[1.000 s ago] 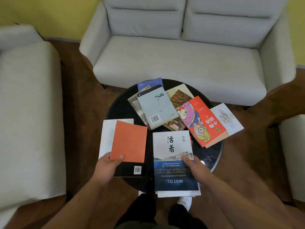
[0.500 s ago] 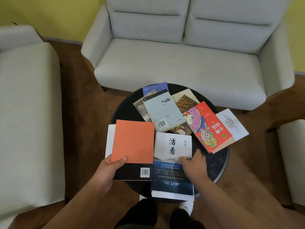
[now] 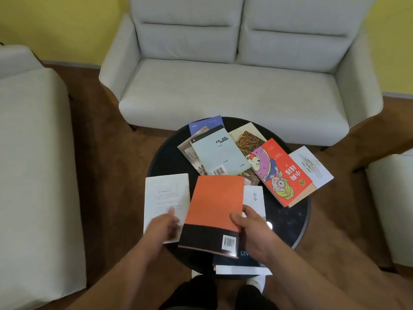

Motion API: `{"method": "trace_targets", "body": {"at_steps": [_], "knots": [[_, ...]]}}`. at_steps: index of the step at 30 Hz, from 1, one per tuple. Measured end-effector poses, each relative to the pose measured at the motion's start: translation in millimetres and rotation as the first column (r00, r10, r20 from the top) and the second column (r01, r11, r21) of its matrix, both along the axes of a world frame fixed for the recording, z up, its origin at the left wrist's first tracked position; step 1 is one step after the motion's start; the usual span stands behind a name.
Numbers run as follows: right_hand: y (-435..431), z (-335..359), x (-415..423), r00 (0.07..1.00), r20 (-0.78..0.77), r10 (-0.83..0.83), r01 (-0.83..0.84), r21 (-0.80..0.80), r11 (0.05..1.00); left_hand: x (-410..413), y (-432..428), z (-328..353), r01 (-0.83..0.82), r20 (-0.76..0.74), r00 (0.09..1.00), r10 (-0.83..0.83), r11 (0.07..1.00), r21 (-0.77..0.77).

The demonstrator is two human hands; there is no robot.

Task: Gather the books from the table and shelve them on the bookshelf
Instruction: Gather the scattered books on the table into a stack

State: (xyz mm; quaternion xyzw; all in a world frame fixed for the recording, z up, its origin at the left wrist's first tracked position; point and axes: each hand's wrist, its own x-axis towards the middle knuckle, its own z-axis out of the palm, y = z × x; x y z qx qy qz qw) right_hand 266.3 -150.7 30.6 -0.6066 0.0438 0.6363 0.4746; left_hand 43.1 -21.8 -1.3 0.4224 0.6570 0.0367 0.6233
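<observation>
Several books (image 3: pixel 219 153) lie scattered on the round table (image 3: pixel 169 157) as we gather. Our right hand (image 3: pixel 252 233) pinches the orange book (image 3: pixel 214 202) atop the near stack (image 3: pixel 245 262), thumb on its cover. Our left hand (image 3: pixel 161 229), fingers loosely extended, touches the white book (image 3: pixel 165 193) at near left, likely the next to slide across.

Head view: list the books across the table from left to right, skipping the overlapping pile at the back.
plain white book → orange book → To Live book → red cartoon book → white printed book
</observation>
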Motion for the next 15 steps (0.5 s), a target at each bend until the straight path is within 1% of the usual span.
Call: {"method": "trace_targets", "body": {"at_steps": [1, 2, 3, 4, 6, 8, 12, 15], "knots": [[-1, 0, 2, 0.999, -0.019, -0.026, 0.026, 0.005, 1.000, -13, 12, -11, 0.031, -0.256, 0.967, -0.001, 0.993, 0.112], [-2, 0, 4, 0.999, -0.027, -0.047, 0.047, 0.008, 0.999, -26, 21, -22, 0.097, -0.455, 0.890, -0.018, 0.984, 0.152], [-3, -1, 6, 0.998, -0.026, -0.059, 0.059, 0.012, 0.998, -36, 25, -31, 0.139, -0.552, 0.833, -0.044, 0.982, 0.131], [-4, -1, 7, 0.998, -0.022, -0.064, 0.064, 0.015, 0.998, -43, 27, -39, 0.145, -0.551, 0.829, -0.090, 0.988, 0.057], [-5, -1, 9, 0.997, -0.020, -0.070, 0.071, 0.028, 0.997, -48, 28, -52, 0.067, -0.389, 0.918, -0.076, 0.997, -0.035], [-7, -2, 10, 0.996, -0.019, -0.084, 0.085, 0.043, 0.995, -49, 25, -54, -0.005, -0.300, 0.954, -0.015, 0.998, -0.066], [-9, -1, 14, 0.994, -0.033, -0.104, 0.106, 0.071, 0.992, -53, 23, -44, -0.120, -0.120, 0.987, 0.110, 0.990, -0.077], [-14, 2, 20, 0.989, -0.044, -0.143, 0.146, 0.093, 0.985, -56, 25, -24, -0.190, 0.060, 0.979, 0.196, 0.978, -0.090]]}}
